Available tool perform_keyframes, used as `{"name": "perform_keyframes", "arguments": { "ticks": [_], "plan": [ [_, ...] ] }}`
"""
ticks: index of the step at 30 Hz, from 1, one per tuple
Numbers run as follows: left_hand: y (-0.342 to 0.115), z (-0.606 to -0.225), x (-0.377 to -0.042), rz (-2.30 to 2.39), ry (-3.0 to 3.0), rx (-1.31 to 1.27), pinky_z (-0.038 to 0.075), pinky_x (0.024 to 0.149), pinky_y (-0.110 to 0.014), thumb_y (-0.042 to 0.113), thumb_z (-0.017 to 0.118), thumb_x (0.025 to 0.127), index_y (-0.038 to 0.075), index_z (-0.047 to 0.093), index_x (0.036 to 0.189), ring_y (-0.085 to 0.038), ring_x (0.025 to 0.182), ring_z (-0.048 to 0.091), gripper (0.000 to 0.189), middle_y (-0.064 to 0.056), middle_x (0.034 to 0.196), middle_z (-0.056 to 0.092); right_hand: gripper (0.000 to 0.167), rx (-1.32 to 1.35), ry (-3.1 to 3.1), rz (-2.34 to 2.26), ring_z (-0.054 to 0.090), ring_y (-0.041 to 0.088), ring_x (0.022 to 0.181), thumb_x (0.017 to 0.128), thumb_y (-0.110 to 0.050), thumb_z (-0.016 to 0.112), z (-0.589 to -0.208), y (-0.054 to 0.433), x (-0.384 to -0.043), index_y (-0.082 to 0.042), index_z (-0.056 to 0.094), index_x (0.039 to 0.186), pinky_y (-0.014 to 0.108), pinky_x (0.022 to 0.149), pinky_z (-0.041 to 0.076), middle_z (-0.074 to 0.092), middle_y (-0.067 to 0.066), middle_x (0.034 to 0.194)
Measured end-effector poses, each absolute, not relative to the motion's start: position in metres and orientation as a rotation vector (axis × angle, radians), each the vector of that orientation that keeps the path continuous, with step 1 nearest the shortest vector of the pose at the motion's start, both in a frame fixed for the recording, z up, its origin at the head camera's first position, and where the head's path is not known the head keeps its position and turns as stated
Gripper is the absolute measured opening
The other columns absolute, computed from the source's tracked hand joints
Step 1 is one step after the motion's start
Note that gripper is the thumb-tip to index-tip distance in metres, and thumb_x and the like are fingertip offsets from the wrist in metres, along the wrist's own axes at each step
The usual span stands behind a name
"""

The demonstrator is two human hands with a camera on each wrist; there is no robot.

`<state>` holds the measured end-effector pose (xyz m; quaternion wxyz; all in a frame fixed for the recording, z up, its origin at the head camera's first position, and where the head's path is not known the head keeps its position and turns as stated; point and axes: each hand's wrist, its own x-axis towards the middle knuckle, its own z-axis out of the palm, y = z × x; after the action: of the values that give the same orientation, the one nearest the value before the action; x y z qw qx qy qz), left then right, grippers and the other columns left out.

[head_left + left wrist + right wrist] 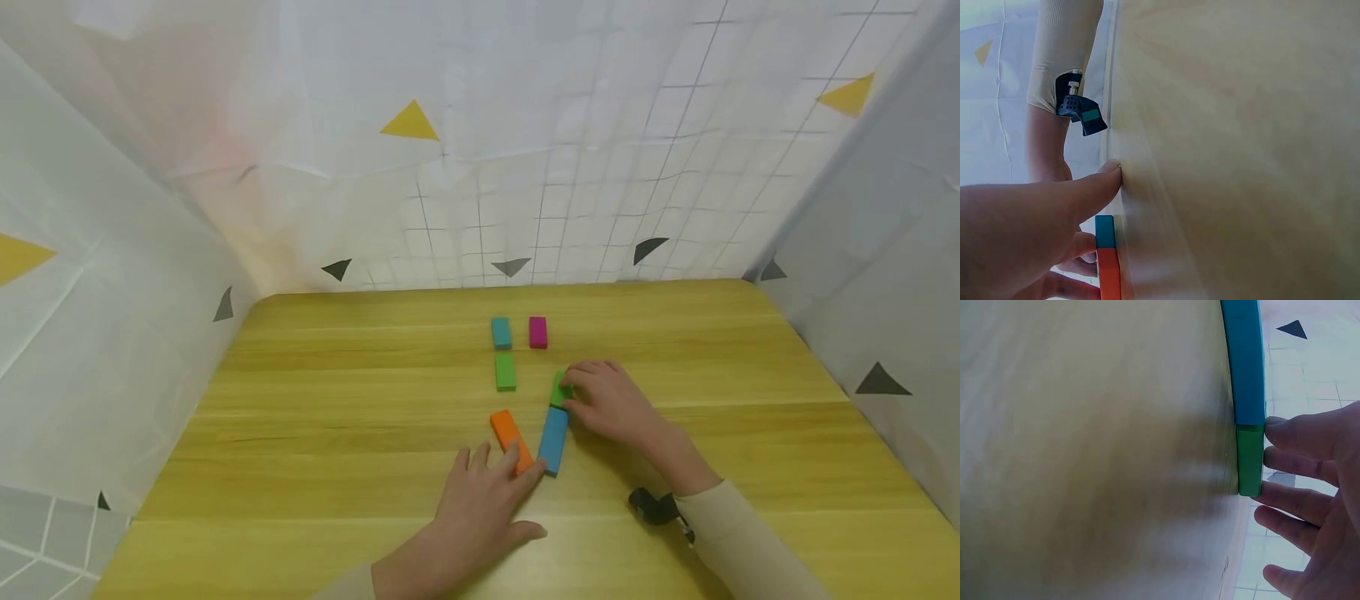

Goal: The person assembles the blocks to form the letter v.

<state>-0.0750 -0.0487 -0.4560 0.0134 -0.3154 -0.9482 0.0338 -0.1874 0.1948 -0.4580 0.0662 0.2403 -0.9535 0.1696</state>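
An orange block (pixel 512 442) and a long blue block (pixel 552 442) lie slanted on the table, their near ends close together. My left hand (pixel 480 508) rests its outstretched fingers on the near part of the orange block and by the blue block's near end, thumb held away. A small green block (pixel 558 390) lies end to end with the blue block's far end. With thumb and fingertips, my right hand (pixel 611 402) pinches that green block (pixel 1249 460), partly covering it from above; the blue block (pixel 1246 362) adjoins it in the right wrist view.
Farther back lie another green block (pixel 506 372), a light blue block (pixel 501 332) and a magenta block (pixel 537 332). White patterned sheeting (pixel 480 200) encloses the wooden table (pixel 337 400) at the back and sides. A black wrist device (pixel 654 507) is on the right sleeve.
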Motion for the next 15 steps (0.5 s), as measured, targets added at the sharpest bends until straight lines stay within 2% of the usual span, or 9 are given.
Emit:
{"name": "perform_keyframes", "arguments": {
  "ticks": [15],
  "plan": [
    [-0.0486, -0.4555, -0.0759, 0.128, -2.963, -0.985, 0.047, 0.099, -0.056, 0.081, 0.048, 0.083, 0.042, 0.041, 0.149, -0.036, 0.123, 0.057, 0.077, 0.001, 0.143, 0.053, 0.022, 0.737, -2.867, 0.496, 0.062, 0.033, 0.114, 0.085, -0.024, 0.077, -0.4592, 0.1949, -0.1875, -0.014, 0.073, 0.104, 0.057, 0.106, 0.040, 0.072, 0.008, 0.116]
  ]
}}
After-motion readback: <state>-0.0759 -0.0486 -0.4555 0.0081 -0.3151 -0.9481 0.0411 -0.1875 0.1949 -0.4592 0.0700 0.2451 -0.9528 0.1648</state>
